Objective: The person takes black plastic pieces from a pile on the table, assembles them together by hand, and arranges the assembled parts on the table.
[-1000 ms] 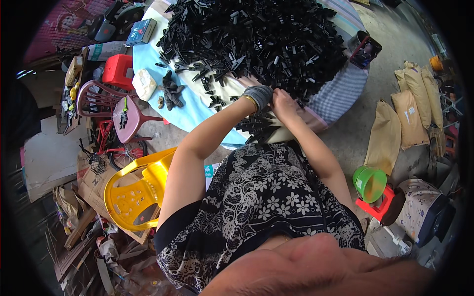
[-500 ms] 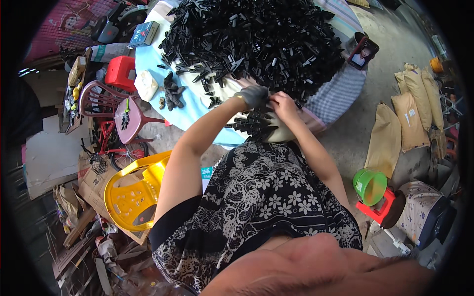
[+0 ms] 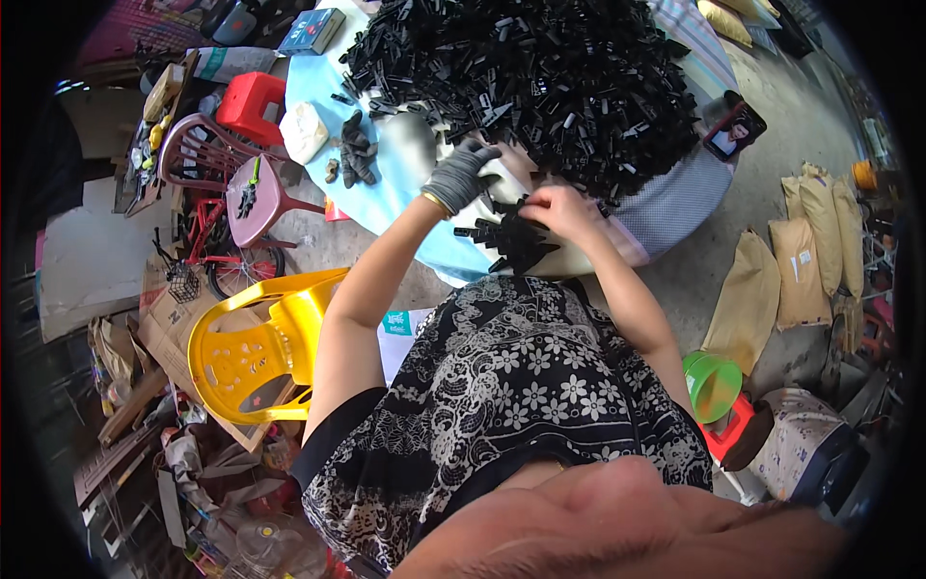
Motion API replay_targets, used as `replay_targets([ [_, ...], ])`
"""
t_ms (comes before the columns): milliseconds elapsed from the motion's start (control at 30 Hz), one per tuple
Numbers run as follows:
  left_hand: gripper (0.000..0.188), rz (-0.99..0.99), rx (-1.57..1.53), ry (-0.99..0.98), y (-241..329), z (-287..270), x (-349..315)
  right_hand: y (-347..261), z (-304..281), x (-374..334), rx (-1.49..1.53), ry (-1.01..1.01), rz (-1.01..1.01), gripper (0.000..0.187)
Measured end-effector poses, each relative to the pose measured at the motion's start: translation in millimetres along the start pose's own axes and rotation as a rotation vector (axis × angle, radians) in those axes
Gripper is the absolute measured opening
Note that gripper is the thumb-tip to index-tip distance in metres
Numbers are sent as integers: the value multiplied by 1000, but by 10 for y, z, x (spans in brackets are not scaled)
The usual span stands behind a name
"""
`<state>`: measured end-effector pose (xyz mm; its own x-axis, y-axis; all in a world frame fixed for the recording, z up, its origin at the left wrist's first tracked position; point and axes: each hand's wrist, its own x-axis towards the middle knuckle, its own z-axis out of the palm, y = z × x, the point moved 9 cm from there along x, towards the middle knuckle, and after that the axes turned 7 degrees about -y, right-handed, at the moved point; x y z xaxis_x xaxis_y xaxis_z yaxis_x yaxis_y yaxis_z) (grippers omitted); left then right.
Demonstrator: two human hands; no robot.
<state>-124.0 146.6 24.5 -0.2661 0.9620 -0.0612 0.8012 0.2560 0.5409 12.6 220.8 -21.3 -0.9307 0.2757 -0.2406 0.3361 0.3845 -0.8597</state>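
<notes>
Black plastic pieces, clip-like in shape, form a large loose heap (image 3: 526, 87) over the far half of a round desk (image 3: 680, 212) spread with cloth. On the near edge, just in front of the wearer's patterned top (image 3: 550, 386), lies a much smaller bunch (image 3: 521, 243) of the same pieces, narrow tips splaying outward. Judging by how things lie, only a little is gathered in this bunch; the far greater share sits loose in the heap.

The left hand (image 3: 461, 177), in a grey glove, hovers near the bunch, its thumb parted from its fingers and nothing visible between them. The bare right hand (image 3: 564, 212) is over the bunch's right side, its thumb and fingertips drawn close together beside a dark piece; whether they grasp it, I cannot tell.

Toward the desk's left rim are a crumpled dark glove (image 3: 357, 152), a white bundle (image 3: 304, 132) and a blue box (image 3: 312, 32). A phone (image 3: 735, 133) with a lit screen is at the right rim. On the floor around stand a yellow plastic chair (image 3: 246, 357), a red stool (image 3: 253, 108) and tan sacks (image 3: 799, 275).
</notes>
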Motion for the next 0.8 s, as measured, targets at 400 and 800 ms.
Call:
replay_targets([
  [400,21,94,402,-345,-480,593,106,136,83,265,-425,63,-188,20],
  [800,31,-218,344,-51,-526,176,408,68,8,322,-410,196,-92,14],
])
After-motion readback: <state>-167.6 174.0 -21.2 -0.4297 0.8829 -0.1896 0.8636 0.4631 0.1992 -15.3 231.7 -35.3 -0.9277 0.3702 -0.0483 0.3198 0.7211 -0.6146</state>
